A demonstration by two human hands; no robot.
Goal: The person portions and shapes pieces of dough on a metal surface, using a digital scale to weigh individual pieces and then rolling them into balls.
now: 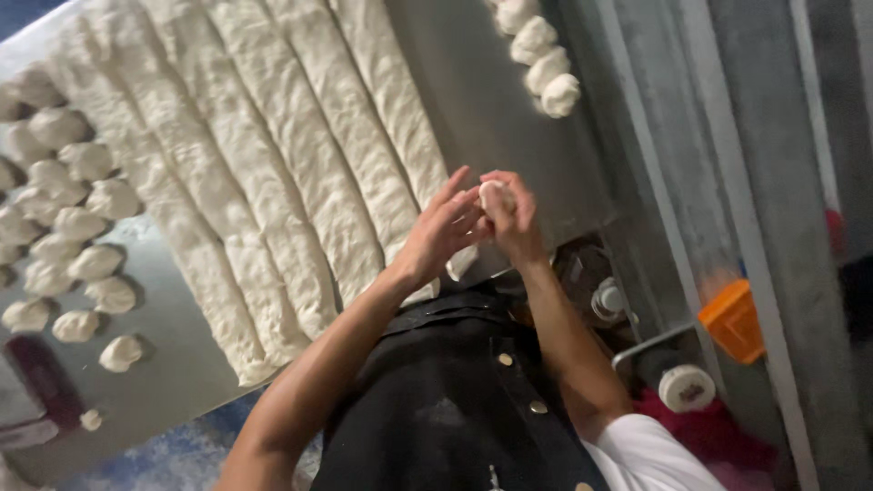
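desk: grey metal desk (173, 364), dusted with flour
dough logs: long dough logs (273, 155) lie side by side across its middle
left of logs: many small dough pieces (73, 245)
right of logs: row of dough balls (541, 55)

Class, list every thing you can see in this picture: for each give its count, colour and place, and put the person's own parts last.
Dough ropes: about five, white, side by side across the table.
Dough balls: many, white, clustered at the table's left.
Dough balls, far row: about four, white, top edge.
Metal table: one, grey, under the dough.
Orange plastic piece: one, right.
Small dough piece: one, white, between both hands.
Black apron: one, bottom centre.
Left hand: pressed against the piece.
Right hand: cupping it.
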